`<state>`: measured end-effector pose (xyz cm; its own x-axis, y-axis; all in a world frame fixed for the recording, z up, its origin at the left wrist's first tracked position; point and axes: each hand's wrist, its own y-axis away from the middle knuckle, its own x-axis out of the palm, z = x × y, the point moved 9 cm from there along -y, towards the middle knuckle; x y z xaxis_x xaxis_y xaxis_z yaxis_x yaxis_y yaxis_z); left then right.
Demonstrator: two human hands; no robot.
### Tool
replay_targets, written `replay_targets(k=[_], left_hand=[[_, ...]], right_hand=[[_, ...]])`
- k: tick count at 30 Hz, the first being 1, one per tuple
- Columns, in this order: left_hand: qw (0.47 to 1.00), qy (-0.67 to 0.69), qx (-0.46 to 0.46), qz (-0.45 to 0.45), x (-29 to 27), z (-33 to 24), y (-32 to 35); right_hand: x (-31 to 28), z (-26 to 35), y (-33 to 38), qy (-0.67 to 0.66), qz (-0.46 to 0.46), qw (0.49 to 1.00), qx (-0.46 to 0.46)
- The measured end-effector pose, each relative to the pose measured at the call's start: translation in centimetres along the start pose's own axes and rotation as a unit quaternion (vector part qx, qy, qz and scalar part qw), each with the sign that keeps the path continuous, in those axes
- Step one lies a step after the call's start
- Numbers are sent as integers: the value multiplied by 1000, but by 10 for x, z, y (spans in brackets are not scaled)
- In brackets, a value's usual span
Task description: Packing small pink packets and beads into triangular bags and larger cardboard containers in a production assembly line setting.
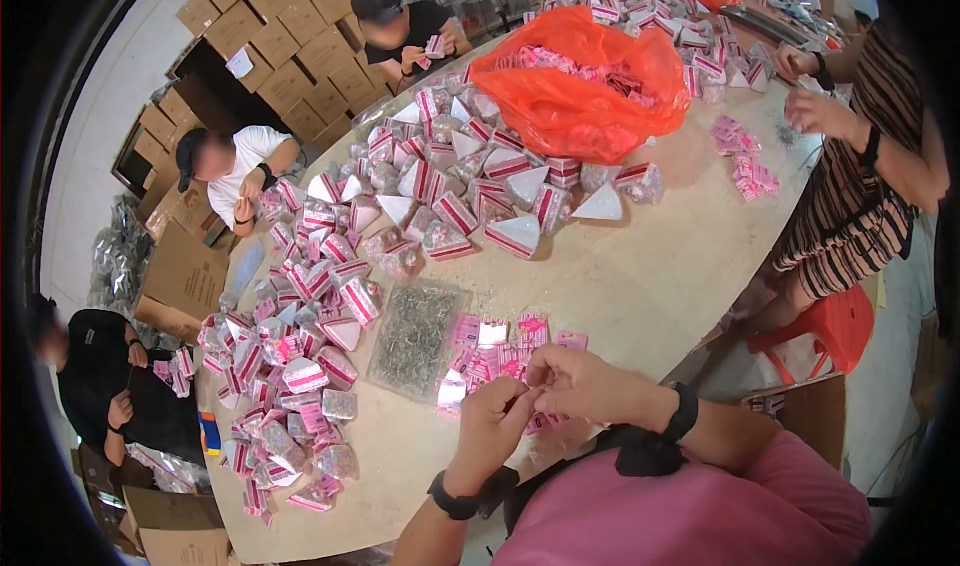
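Observation:
My left hand (pixel 490 431) and my right hand (pixel 590 386) meet fingertip to fingertip over the near edge of the table. Both are closed in a pinch, and whatever sits between the fingers is too small to make out. Just beyond and under them lies a loose spread of pink printed cards (pixel 533 328), some with shiny, glaring faces. To the left of the cards rests a shallow clear plastic box (pixel 415 338) filled with many small metallic pieces.
Wedge-shaped packets (pixel 455 211) with pink-and-white labels heap across the pale table (pixel 640 286). A red plastic bag (pixel 590 136) of pink cards stands behind. Co-workers sit along the left; another person stands at right by a red stool (pixel 830 336). Cartons (pixel 285 46) line the wall.

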<state>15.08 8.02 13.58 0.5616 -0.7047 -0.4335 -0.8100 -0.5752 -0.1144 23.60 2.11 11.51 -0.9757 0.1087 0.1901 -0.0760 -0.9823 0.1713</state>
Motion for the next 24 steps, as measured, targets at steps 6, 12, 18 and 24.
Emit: replay_targets(k=[6,12,18,24], left_hand=[[942,291,-168,16,16,31,5],[984,149,-96,13,13,26,8],[999,0,-33,18,15,10,3],[954,241,-179,16,21,41,8]], right_hand=[[-3,17,7,175,-26,979,-99],[-6,3,3,187,-3,980,-73],[-11,-12,-3,162,-58,982,-82],[-5,20,14,291,-108,935,-170]])
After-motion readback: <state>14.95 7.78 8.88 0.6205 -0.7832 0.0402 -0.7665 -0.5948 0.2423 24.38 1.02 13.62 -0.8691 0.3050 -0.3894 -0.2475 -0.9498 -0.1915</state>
